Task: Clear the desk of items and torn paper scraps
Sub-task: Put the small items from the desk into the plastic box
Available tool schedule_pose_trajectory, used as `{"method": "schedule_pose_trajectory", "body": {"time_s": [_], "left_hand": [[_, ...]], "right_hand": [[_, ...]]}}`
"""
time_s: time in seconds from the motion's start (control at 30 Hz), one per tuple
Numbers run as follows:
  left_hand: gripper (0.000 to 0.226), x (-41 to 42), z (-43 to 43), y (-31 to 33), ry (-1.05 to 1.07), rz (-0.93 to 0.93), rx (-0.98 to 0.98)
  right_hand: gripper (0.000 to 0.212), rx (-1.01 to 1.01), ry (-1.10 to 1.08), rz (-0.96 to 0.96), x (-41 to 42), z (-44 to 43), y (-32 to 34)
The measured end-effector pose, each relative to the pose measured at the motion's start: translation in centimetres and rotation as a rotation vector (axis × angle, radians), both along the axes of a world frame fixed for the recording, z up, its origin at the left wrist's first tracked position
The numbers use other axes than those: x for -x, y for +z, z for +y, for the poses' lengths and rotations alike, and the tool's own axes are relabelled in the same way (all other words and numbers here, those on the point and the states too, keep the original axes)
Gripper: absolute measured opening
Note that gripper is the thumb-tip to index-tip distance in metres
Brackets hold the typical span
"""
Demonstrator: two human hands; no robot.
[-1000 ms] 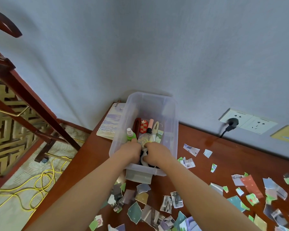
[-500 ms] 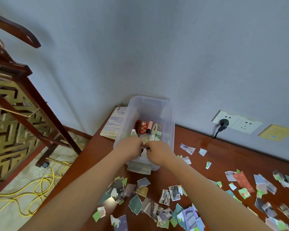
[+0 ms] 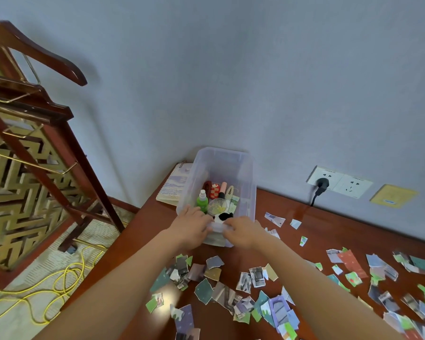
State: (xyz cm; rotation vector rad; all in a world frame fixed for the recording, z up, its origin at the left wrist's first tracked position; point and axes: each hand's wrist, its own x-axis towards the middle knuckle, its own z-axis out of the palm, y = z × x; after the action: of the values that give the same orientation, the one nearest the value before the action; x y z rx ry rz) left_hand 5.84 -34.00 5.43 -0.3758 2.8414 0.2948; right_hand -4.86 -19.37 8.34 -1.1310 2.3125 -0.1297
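Desk [image 3: 329,231]: bin [image 3: 249,204], notebook [image 3: 173,186], scraps [image 3: 231,290].

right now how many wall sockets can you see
2, side by side on the wall above the desk's back edge, right of the clear bin: the left socket has a black plug in it, the right socket is free. None looks hidden.

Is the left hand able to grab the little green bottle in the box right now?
Probably yes. The left hand rests on the near rim of the clear box, which has no lid, and the green bottle stands just beyond its fingers with nothing covering it.
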Motion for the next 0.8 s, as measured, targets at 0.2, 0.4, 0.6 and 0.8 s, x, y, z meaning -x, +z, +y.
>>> {"method": "schedule_pose_trajectory", "body": {"time_s": [0.2,0.4,0.6,0.8], "left_hand": [[0.041,-0.3,0.1,0.6,0.052,-0.022,-0.026],[0.038,0.4,-0.7,0.9,0.085,0.001,-0.058],[0.038,0.8,-1.3,0.9,0.074,-0.039,-0.068],[0.034,0.3,-0.7,1.0,0.139,0.059,-0.091]], "right_hand": [[0.024,-0.020,-0.002,0.004,0.1,-0.3,-0.3],[0.022,-0.017,-0.002,0.021,0.3,-1.3,-0.3],[0.015,-0.058,0.017,0.018,0.6,-1.6,-0.2],[0.032,0.062,-0.037,0.069,0.0,-1.0,-1.3]]}}
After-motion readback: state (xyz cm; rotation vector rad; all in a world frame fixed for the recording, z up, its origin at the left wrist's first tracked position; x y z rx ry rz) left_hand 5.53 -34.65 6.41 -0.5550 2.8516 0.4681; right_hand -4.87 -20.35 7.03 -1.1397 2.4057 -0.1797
